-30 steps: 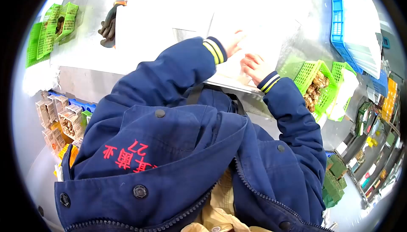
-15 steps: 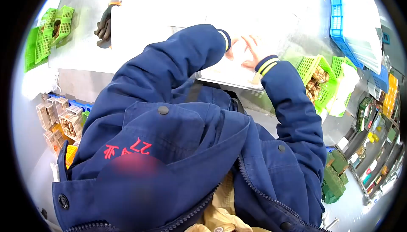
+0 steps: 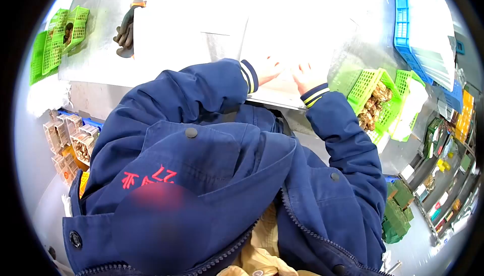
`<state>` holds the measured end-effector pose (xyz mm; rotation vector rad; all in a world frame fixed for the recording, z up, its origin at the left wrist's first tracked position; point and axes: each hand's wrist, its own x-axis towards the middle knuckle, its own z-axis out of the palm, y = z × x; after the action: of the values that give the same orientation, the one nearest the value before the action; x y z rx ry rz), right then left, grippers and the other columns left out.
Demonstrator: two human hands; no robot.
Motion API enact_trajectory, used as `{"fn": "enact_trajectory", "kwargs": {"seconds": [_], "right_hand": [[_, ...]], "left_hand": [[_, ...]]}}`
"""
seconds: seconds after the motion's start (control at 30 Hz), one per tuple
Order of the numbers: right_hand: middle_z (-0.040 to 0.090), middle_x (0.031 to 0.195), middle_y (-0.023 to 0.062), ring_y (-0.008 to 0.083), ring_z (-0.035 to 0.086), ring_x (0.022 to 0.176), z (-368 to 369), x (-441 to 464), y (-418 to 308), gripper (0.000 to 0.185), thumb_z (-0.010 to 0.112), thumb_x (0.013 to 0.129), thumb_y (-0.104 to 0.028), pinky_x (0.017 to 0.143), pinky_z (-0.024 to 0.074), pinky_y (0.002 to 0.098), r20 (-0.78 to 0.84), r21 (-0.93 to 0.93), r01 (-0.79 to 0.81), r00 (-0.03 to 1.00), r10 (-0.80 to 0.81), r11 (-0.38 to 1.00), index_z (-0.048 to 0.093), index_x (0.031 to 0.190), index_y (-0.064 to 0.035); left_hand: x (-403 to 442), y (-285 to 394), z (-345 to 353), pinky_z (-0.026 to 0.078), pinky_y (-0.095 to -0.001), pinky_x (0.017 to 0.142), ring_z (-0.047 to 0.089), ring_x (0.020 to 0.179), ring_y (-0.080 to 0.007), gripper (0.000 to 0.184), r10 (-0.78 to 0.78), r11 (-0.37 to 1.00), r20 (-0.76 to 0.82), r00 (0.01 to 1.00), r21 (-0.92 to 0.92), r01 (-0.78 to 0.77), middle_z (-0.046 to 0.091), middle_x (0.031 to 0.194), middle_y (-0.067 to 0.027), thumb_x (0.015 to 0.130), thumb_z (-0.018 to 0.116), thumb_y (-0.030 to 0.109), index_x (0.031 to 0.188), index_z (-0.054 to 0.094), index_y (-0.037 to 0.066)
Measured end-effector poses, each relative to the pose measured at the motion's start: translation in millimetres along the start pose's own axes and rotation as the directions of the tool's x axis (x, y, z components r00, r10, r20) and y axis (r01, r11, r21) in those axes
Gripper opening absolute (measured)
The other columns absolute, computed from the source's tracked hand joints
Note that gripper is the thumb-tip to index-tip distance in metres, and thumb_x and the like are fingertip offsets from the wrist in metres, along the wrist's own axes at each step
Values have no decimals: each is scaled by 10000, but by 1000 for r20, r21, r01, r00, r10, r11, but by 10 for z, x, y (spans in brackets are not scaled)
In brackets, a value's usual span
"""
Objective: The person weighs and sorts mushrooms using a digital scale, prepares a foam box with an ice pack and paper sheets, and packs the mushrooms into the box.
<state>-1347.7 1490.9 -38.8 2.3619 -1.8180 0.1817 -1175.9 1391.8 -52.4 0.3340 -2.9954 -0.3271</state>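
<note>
My left hand is over the overexposed white work surface, with its fingers pointing right. A short gap away, my right hand has its fingers pointing up and apart. Glare washes out the area between and beyond the hands, so anything thin or white there cannot be made out. Right of my right hand stands a green basket holding brown, lumpy pieces. A pale flat edge lies just below both hands.
Dark gloves lie at the left of the table. Green baskets stand at the far left, and a blue crate at the right. Clear boxes are below left. Green packages sit at the lower right.
Both hands have moved apart and slightly nearer my body. My left forearm has dropped lower and left from its raised position half a second ago.
</note>
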Motion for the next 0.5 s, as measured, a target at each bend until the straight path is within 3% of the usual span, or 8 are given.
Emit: {"fn": "enact_trajectory", "kwargs": {"seconds": [0.07, 0.13, 0.2, 0.27, 0.3, 0.4, 0.47, 0.5], "right_hand": [[520, 804, 29, 221, 513, 759, 47, -78, -50, 168, 562, 686, -161, 653, 432, 353, 80, 61, 23, 996, -28, 998, 569, 854, -148], [525, 815, 37, 224, 517, 763, 50, -119, -58, 176, 559, 692, -163, 659, 436, 355, 123, 94, 45, 991, -56, 995, 569, 867, -149], [536, 847, 57, 233, 533, 812, 22, -136, -78, 195, 559, 714, -170, 684, 452, 362, 320, 142, 98, 937, -139, 985, 569, 908, -150], [540, 854, 67, 238, 540, 826, 6, -102, -90, 199, 558, 724, -171, 695, 458, 362, 385, 230, 38, 914, -126, 973, 567, 921, -142], [544, 861, 76, 243, 548, 840, -6, -64, -86, 204, 557, 733, -173, 705, 465, 363, 446, 308, -29, 887, -117, 951, 565, 934, -133], [540, 889, 80, 250, 558, 817, -40, -14, -126, 201, 558, 739, -169, 699, 469, 357, 438, 292, -59, 896, -78, 955, 565, 935, -127], [525, 881, 63, 239, 546, 784, 56, 6, -114, 170, 554, 748, -174, 652, 464, 358, 347, 223, -66, 938, -16, 973, 567, 915, -142], [525, 881, 63, 239, 546, 784, 121, -22, -95, 170, 554, 748, -174, 652, 464, 358, 346, 225, -64, 938, -18, 972, 567, 915, -142]], "left_hand": [[-44, 19, 19, 436, -347, 748, 544, 763, -249, 281, 29, 1000, -22, 999, -3, -29, 542, 907, -77, 716, 537, 123, 993, 502, 94], [-46, 24, -38, 438, -348, 751, 558, 789, -251, 268, 88, 985, 121, 989, -158, -68, 558, 879, -73, 730, 529, 129, 996, 510, 96], [-21, 11, 1, 438, -347, 753, 565, 808, -251, 264, 105, 981, 197, 975, -181, -69, 565, 877, -75, 733, 529, 127, 995, 514, 100], [31, 5, -85, 438, -344, 763, 575, 848, -248, 254, 123, 969, 369, 921, -246, -31, 574, 892, -88, 725, 542, 119, 978, 530, 108], [42, -28, -111, 443, -341, 757, 576, 847, -253, 224, 87, 938, 272, 958, -346, 13, 577, 889, -86, 715, 552, 117, 939, 543, 111], [105, -87, -53, 451, -350, 732, 566, 827, -239, 201, 96, 975, 369, 924, -223, -12, 565, 877, -70, 706, 559, 121, 906, 548, 117], [53, -33, -11, 454, -355, 705, 547, 792, -220, 178, -26, 999, 82, 996, -18, 27, 548, 859, -59, 710, 551, 141, 885, 545, 113], [36, 7, 2, 454, -355, 705, 547, 792, -220, 178, -28, 999, 82, 996, -18, 29, 548, 859, -59, 710, 551, 141, 885, 545, 113]]}}
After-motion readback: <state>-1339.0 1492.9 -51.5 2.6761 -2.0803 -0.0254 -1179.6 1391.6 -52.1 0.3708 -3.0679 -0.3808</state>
